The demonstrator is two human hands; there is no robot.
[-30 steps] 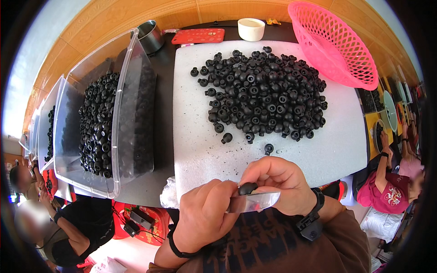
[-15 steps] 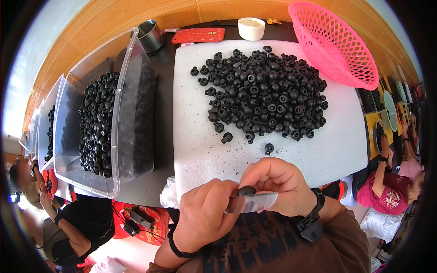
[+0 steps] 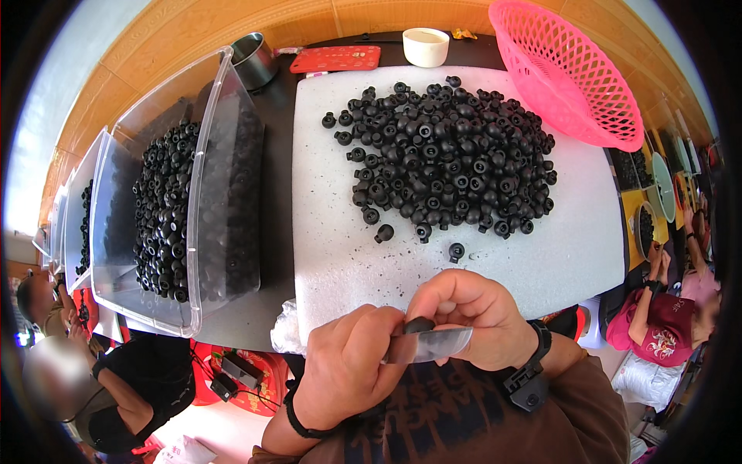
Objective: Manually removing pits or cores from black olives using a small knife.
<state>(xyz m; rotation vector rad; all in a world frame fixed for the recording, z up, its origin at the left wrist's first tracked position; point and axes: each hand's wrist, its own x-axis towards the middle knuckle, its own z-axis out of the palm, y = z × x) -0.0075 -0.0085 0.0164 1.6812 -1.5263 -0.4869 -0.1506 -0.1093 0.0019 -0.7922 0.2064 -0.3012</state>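
Observation:
Close to my body, over the near edge of the white foam board [image 3: 541,271], both hands meet. My left hand [image 3: 348,359] is closed round one end of a flat, shiny knife blade [image 3: 429,346], whose handle is hidden. Pinched in my right hand [image 3: 479,317] is a dark ball-shaped plastic piece [image 3: 420,325], just above the blade; fingers partly cover it. A big heap of black ball-shaped plastic pieces with short stems [image 3: 456,155] lies on the board. One stray piece [image 3: 456,252] sits just beyond my right hand.
To the left stands a clear plastic bin [image 3: 197,301] holding many black pieces. A pink basket [image 3: 572,77] leans at the back right. Behind the board are a white cup [image 3: 426,48], a red flat case [image 3: 336,59] and a metal mug [image 3: 253,62]. People work on both sides.
My hands keep almost the same pose, blade and plastic piece together. At the far right, a co-worker's hands have drawn back from a round container.

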